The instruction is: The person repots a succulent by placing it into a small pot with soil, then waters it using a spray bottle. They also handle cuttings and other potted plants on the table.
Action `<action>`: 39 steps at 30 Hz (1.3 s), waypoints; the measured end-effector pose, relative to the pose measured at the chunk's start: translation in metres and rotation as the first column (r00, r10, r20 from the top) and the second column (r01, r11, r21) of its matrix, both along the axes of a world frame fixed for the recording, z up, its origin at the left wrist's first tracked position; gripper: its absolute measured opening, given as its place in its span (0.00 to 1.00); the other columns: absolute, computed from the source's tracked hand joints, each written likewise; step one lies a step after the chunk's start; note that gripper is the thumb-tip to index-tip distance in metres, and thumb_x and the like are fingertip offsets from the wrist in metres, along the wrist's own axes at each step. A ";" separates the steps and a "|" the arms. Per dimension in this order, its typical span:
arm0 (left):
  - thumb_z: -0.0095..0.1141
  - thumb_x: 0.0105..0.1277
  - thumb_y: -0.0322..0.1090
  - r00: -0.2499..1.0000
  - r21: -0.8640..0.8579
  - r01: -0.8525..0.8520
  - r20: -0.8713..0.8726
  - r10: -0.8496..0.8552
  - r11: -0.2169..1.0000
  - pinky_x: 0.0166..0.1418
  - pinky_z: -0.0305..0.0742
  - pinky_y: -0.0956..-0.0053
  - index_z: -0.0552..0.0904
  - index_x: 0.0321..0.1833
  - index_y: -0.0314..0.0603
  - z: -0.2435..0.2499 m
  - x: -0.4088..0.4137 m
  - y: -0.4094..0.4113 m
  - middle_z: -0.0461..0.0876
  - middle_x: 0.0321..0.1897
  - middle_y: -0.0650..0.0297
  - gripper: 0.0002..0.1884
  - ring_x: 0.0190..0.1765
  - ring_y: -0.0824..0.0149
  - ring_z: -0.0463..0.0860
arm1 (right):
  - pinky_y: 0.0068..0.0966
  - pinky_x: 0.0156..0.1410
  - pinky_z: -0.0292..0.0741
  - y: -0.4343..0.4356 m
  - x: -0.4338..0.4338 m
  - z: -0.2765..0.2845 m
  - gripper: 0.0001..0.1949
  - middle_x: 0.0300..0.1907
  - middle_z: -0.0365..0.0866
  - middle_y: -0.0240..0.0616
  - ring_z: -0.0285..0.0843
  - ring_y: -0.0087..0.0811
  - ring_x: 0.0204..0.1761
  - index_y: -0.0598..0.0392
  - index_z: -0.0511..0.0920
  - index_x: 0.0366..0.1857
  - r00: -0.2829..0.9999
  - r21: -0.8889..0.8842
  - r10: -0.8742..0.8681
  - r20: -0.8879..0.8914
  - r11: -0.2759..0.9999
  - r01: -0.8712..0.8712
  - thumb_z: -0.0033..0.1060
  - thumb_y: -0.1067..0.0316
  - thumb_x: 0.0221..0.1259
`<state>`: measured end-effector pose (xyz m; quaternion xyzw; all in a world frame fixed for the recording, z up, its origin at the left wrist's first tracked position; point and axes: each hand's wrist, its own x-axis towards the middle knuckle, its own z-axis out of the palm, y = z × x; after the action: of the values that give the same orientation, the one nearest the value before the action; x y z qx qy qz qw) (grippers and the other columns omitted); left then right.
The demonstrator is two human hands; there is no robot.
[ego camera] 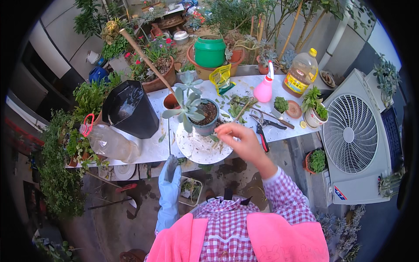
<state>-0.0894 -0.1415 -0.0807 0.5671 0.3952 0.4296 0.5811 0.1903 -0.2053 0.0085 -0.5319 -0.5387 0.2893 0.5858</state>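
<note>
A potted succulent with thick grey-green rosettes (187,106) leans out to the left of its blue-green pot (205,127). Dark soil fills the pot, which stands on a round white turntable (193,147) strewn with soil crumbs. My bare right hand (237,139) is beside the pot's right side, its thumb and fingers pinched on a thin wooden stick (243,111) that slants up and away. Below the table's front edge, my left hand (170,172) wears a light blue rubber glove soiled grey at the fingers. Nothing shows in it, and its thumb stands off from the fingers.
Red-handled pruning shears (263,129), cut leaves (240,106) and a pink spray bottle (263,89) lie or stand to the right. An oil bottle (299,73) is farther back. At left are a black planter (144,114) and a plastic jug (113,144). An air-conditioner unit (355,183) borders the right.
</note>
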 end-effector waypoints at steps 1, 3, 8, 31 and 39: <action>0.57 0.73 0.24 1.000 0.007 0.008 0.009 -0.008 1.000 0.75 0.68 0.67 0.69 0.73 0.30 0.001 0.009 -0.003 0.75 0.69 0.52 0.26 0.69 0.62 0.75 | 0.27 0.57 0.78 0.010 0.019 -0.016 0.09 0.50 0.87 0.43 0.84 0.33 0.52 0.61 0.84 0.46 0.975 -0.161 0.083 -0.204 0.980 -0.117 0.65 0.71 0.65; 0.57 0.73 0.24 0.999 0.027 0.003 0.037 -0.004 1.000 0.75 0.68 0.67 0.69 0.74 0.29 0.007 0.024 -0.008 0.74 0.70 0.51 0.27 0.70 0.61 0.75 | 0.28 0.57 0.78 0.012 0.033 -0.036 0.11 0.51 0.86 0.42 0.83 0.29 0.52 0.61 0.84 0.47 0.773 0.013 -0.126 0.622 0.989 0.150 0.67 0.68 0.64; 0.57 0.73 0.24 0.996 0.027 -0.083 -0.011 0.083 0.996 0.74 0.68 0.68 0.70 0.73 0.29 0.014 0.040 -0.030 0.76 0.68 0.52 0.26 0.69 0.62 0.76 | 0.30 0.59 0.77 0.015 0.090 -0.053 0.14 0.56 0.84 0.43 0.82 0.30 0.55 0.57 0.84 0.51 0.969 -0.285 0.231 0.091 0.938 -0.197 0.70 0.67 0.63; 0.57 0.73 0.24 0.922 -0.023 -0.350 -0.182 0.341 0.936 0.73 0.70 0.69 0.74 0.70 0.29 0.009 0.041 -0.077 0.78 0.66 0.52 0.23 0.67 0.62 0.78 | 0.37 0.45 0.80 0.065 0.189 0.043 0.06 0.34 0.87 0.46 0.86 0.43 0.35 0.54 0.85 0.31 0.970 -0.260 0.238 -0.050 0.935 -0.243 0.66 0.65 0.56; 0.57 0.73 0.24 0.924 -0.052 -0.357 -0.164 0.345 0.933 0.71 0.72 0.71 0.75 0.69 0.30 0.014 0.045 -0.070 0.80 0.63 0.54 0.22 0.64 0.64 0.79 | 0.46 0.44 0.82 0.193 0.187 -0.071 0.06 0.34 0.88 0.46 0.89 0.47 0.39 0.51 0.86 0.32 0.508 0.077 -0.156 0.847 0.982 0.174 0.58 0.70 0.59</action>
<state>-0.0448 -0.2119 -0.0668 0.4943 0.5506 0.4659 0.4853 0.3775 -0.0127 -0.0627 -0.6592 -0.6997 -0.0584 0.2691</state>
